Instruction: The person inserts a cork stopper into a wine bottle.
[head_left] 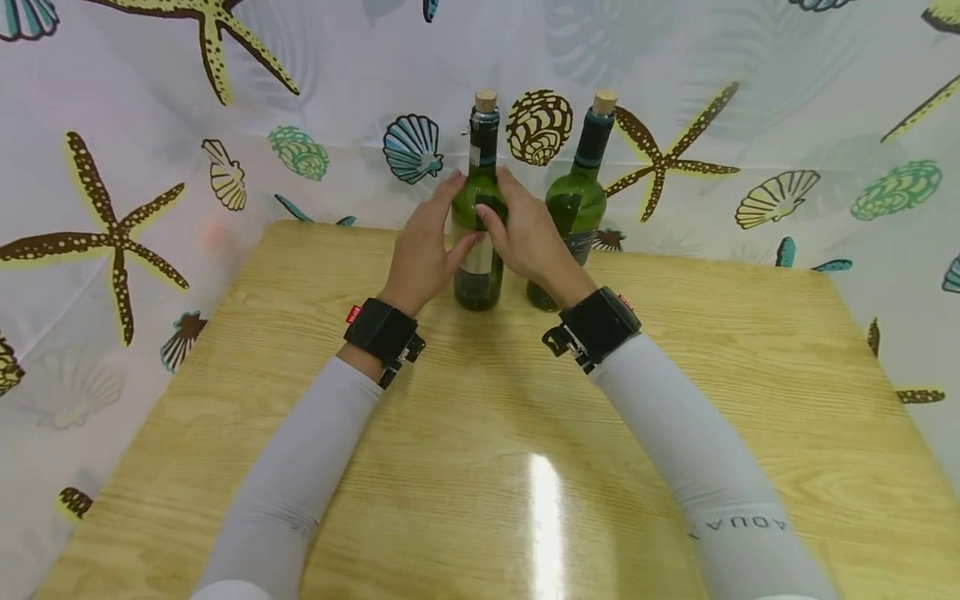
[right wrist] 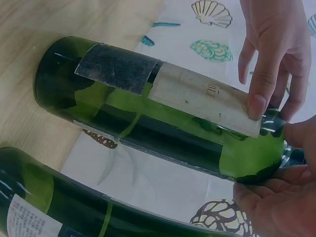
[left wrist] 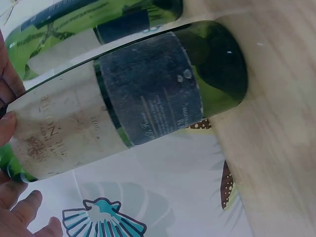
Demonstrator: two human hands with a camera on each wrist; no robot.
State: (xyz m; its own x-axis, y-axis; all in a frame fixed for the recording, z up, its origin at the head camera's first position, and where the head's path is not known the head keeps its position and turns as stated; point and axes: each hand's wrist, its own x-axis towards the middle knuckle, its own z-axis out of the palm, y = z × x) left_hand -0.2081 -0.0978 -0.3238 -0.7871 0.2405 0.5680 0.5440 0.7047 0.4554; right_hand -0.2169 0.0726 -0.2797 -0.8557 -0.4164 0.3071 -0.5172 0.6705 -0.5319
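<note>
A green wine bottle (head_left: 476,287) with a cork stands upright toward the back of the table. My left hand (head_left: 423,254) holds it from the left, its thumb on the pale label and its fingers reaching round behind. From the right, my right hand (head_left: 528,229) grips the same bottle at its shoulder. The left wrist view shows the bottle's pale label (left wrist: 64,118) and dark label (left wrist: 150,91) close up. Just right of it stands a second corked green bottle (head_left: 577,200), partly hidden behind my right hand and wrist.
The wooden table (head_left: 465,442) stretches toward me and to both sides. Behind its far edge hangs a white cloth (head_left: 337,83) printed with shells and starfish, close behind the bottles.
</note>
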